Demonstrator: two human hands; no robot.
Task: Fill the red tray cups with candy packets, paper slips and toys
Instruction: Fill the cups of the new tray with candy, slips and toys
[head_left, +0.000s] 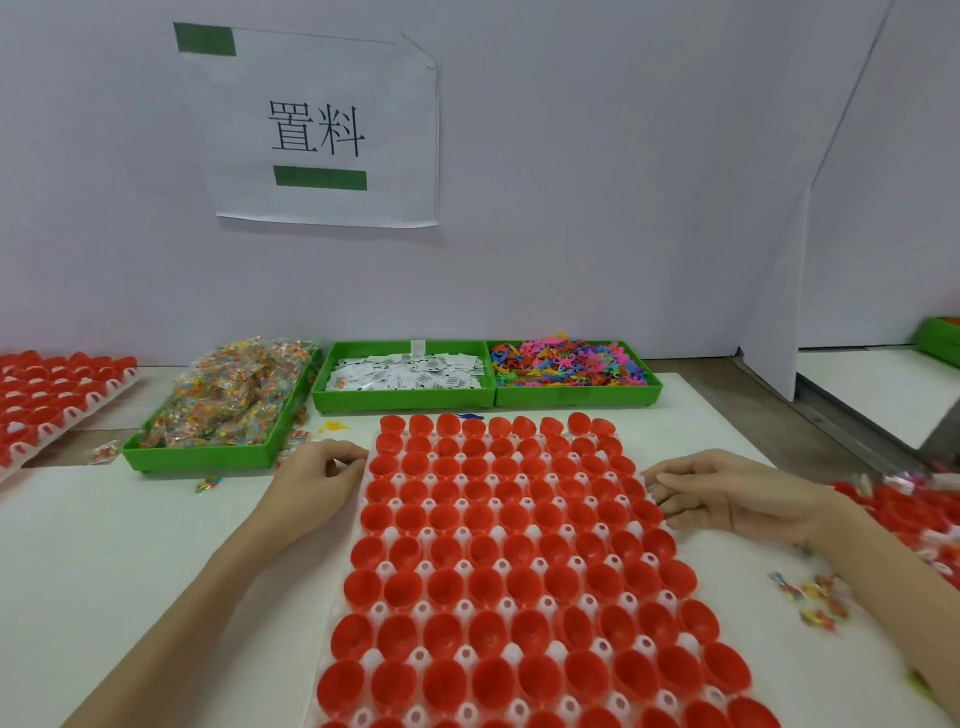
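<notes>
Head view: white table (130, 545), pale wall (597, 182)

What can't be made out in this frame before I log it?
- Red tray: near end cut off by the bottom edge of the head view.
- Filled tray at right: blurred and cut by the right edge; contents unclear.
- Paper slips: print too small to read.
- Right hand: fingertips at the tray edge; grip unclear.
</notes>
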